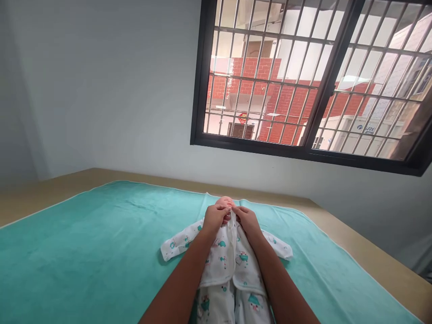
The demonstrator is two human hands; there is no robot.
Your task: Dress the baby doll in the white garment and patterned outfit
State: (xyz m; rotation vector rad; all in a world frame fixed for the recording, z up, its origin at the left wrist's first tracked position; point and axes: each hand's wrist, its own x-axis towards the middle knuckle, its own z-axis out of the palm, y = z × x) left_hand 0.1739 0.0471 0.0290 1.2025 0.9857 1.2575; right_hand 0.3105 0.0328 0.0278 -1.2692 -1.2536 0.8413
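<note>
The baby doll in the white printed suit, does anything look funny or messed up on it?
Nothing looks damaged or spilled. The small baby doll lies straight on the teal towel blanket. Its white printed cotton suit hangs open down the front, and the left hand and right hand pinch the collar edges at the neck.

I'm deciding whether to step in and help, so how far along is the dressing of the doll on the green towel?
Mostly done, it seems. The doll lies on the green towel with the printed garment already on it, sleeves spread and front panels overlapped down the body. In hand: the left hand and right hand pinch the fabric together at the neck. Left: closing that top edge; any fastenings lower down are too small to judge.
</note>
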